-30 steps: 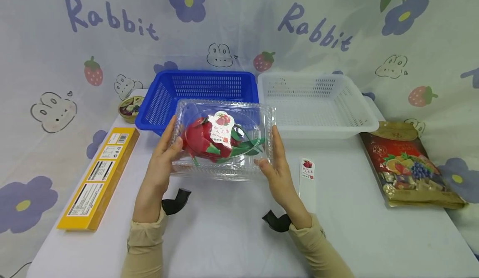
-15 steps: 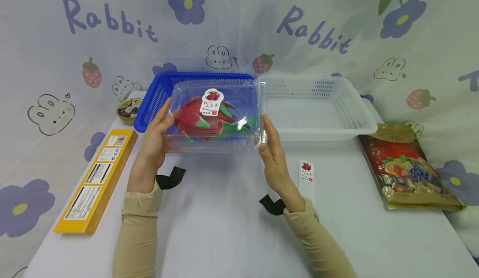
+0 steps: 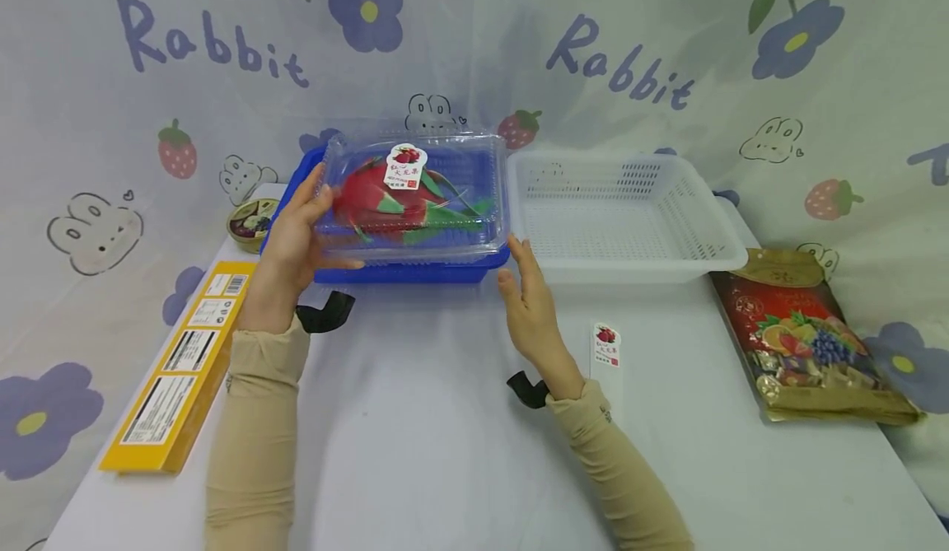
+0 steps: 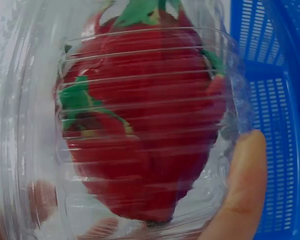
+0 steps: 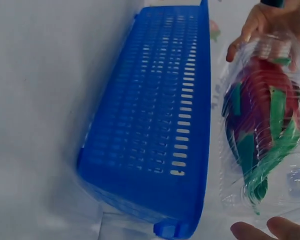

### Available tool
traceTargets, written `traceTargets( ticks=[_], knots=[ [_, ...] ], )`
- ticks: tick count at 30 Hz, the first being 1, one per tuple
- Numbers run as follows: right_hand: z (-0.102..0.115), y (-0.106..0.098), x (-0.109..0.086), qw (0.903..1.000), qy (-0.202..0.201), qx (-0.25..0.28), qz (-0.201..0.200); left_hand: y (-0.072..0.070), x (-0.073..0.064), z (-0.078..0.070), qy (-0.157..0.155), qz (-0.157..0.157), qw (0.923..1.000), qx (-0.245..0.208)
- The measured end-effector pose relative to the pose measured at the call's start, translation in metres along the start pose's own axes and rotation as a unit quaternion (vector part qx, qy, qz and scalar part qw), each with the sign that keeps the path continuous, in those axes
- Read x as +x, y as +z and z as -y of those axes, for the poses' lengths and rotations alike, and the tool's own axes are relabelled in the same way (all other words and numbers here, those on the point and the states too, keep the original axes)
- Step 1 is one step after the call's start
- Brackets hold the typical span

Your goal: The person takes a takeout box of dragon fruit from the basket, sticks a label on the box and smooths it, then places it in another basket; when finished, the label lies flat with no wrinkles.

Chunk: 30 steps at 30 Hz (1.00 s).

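Note:
In the head view a clear plastic clamshell box with a red-and-green dragon fruit inside overlaps the blue basket. On the lid is a white fruit label. My left hand grips the box's left end, with fingertips along its side in the left wrist view. At the box's lower right corner, my right hand has its fingers extended and holds nothing. The right wrist view shows the box above the level of the basket rim, with my right fingertips close by it.
A white basket stands right of the blue one. To the left are a yellow carton and a round tin. A red-and-gold candy bag lies at the right. One labelled white strip lies on the table.
The box has moved up and away, slightly left, over the blue basket. My right hand, earlier holding the box's right end, has come off it with fingers extended.

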State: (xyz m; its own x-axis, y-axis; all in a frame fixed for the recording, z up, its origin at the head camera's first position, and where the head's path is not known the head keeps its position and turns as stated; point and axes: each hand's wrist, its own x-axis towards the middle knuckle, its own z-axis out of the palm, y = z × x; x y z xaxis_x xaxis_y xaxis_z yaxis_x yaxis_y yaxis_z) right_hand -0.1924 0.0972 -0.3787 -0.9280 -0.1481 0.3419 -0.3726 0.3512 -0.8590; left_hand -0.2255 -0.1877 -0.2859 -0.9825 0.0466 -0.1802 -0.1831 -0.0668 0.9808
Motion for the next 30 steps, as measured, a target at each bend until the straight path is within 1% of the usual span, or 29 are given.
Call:
traceTargets(
  ticks=[4, 6, 9, 14, 17, 22, 27, 30],
  knots=[
    [-0.005, 0.008, 0.007, 0.9986, 0.04, -0.027, 0.022, 0.001, 0.012, -0.006, -0.006, 0.002, 0.9998, 0.018],
    [-0.006, 0.012, 0.011, 0.9976, 0.05, -0.043, 0.022, 0.002, 0.019, -0.009, -0.011, 0.006, 0.9996, 0.027],
    [-0.01, 0.017, 0.017, 0.9956, 0.055, -0.075, 0.012, 0.002, 0.03, -0.013, -0.019, 0.012, 0.9993, 0.031],
    [-0.018, 0.024, 0.021, 0.9873, 0.048, -0.152, 0.001, -0.001, 0.05, -0.019, -0.04, 0.02, 0.9987, 0.024],
    [-0.023, 0.027, 0.021, 0.9821, 0.038, -0.184, -0.002, -0.003, 0.062, -0.023, -0.053, 0.024, 0.998, 0.024],
    [-0.03, 0.032, 0.019, 0.9775, 0.021, -0.21, -0.009, -0.007, 0.079, -0.027, -0.079, 0.024, 0.996, 0.035],
    [-0.036, 0.037, 0.016, 0.9722, 0.0, -0.233, -0.023, -0.009, 0.092, -0.024, -0.113, 0.029, 0.9927, 0.029],
    [-0.037, 0.039, 0.015, 0.9709, 0.0, -0.238, -0.024, -0.011, 0.099, -0.022, -0.13, 0.033, 0.9904, 0.033]
  ],
)
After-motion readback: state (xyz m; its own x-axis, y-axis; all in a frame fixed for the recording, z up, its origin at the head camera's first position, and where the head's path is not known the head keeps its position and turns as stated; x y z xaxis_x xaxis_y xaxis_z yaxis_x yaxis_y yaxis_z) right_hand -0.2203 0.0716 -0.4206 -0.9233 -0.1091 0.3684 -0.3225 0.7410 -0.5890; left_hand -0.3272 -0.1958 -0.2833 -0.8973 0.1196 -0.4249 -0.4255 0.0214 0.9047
